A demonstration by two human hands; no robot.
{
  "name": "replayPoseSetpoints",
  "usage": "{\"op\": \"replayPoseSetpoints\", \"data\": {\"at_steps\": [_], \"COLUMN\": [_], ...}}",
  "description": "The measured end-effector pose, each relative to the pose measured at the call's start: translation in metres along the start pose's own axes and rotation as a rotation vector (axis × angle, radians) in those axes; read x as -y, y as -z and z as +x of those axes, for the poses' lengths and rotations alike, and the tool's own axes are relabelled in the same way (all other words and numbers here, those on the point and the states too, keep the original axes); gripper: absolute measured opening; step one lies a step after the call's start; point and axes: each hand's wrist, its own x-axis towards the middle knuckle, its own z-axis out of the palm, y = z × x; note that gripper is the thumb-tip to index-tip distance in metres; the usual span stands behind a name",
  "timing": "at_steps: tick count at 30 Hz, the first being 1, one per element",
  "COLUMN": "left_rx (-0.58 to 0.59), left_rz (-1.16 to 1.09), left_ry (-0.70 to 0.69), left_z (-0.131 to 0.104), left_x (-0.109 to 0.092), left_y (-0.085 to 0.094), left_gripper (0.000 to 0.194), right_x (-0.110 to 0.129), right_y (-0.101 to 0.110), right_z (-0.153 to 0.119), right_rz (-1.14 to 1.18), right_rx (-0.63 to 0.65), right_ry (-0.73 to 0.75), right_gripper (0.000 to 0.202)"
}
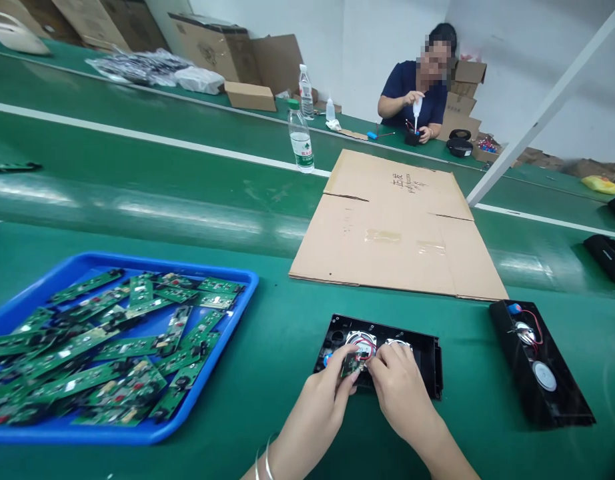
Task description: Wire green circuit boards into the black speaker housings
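Note:
A black speaker housing [423, 367] lies open on the green bench in front of me, with round speakers and red wires inside. Over it, my left hand [332, 383] pinches a small green circuit board [351, 364] between thumb and fingers. Close beside, my right hand [395, 373] has its thumb and fingertips pressed together at the board's right end, where the red wire runs. What exactly those fingertips grip is too small to make out. Part of the housing and one speaker [398, 344] are covered by my hands.
A blue tray [247, 283] heaped with circuit boards stands at left. Another speaker housing [542, 370] lies at right. Behind are a flat cardboard sheet [387, 213] and a water bottle [301, 143]. Across the bench, a person [395, 87] holds a white squeeze bottle [416, 110] over a black part.

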Motion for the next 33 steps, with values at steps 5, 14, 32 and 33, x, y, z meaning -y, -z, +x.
{"op": "replayPoseSetpoints", "data": {"at_steps": [5, 14, 32, 33], "left_rx": [0.025, 0.057, 0.167, 0.172], "left_rz": [0.032, 0.15, 0.124, 0.097], "left_ry": [-0.026, -0.145, -0.193, -0.175], "left_z": [0.003, 0.004, 0.005, 0.005], "left_x": [-0.005, -0.015, -0.016, -0.016], "left_y": [-0.001, 0.001, 0.008, 0.009], "left_gripper": [0.03, 0.034, 0.03, 0.03], "right_x": [0.0, -0.001, -0.012, -0.012], "right_y": [0.007, 0.003, 0.012, 0.014], "right_z": [0.003, 0.005, 0.002, 0.003], "right_rz": [-0.086, -0.149, 0.274, 0.258], "right_rx": [0.014, -0.104, 0.074, 0.073], "right_ry": [0.106, 0.138, -0.012, -0.018], "right_gripper": [0.029, 0.034, 0.014, 0.013]}}
